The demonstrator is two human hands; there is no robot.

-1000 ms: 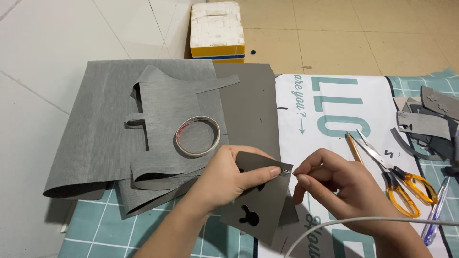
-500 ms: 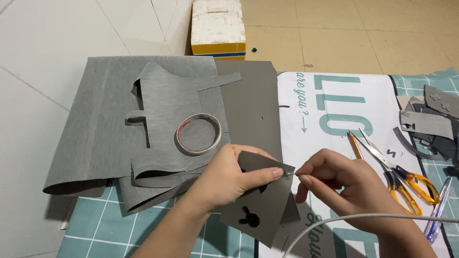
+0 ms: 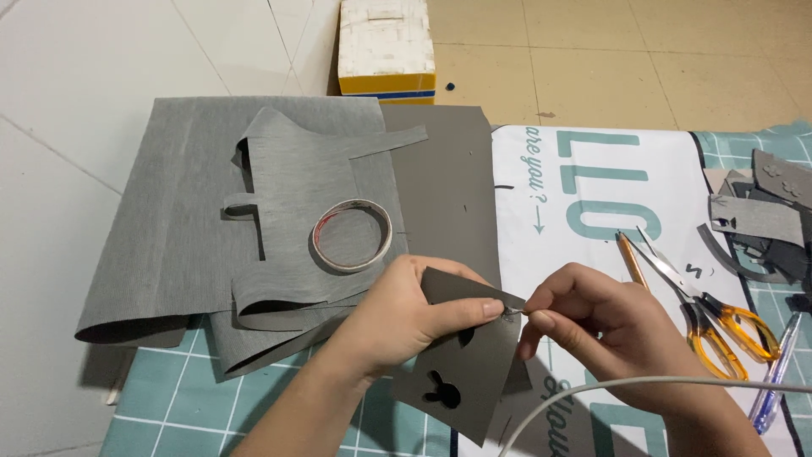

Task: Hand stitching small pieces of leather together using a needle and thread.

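MOVED: almost nothing; both hands keep their place as before | THING: grey sheet with rabbit-shaped hole, held above the green mat | STEP: seems picking a small bit at the sheet's corner; next needs a fine pull | FINGERS: left hand pinches the sheet; right hand fingertips closed at the corner | NEAR: tape ring; scissors

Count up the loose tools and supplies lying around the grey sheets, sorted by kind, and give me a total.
Tape rolls: 1, the tape ring on the grey sheets
Scissors: 1, the orange-handled scissors
Pencils: 1, the pencil beside the scissors
Pens: 1, the blue pen at the right edge
Boxes: 1, the white and yellow box
Total: 5
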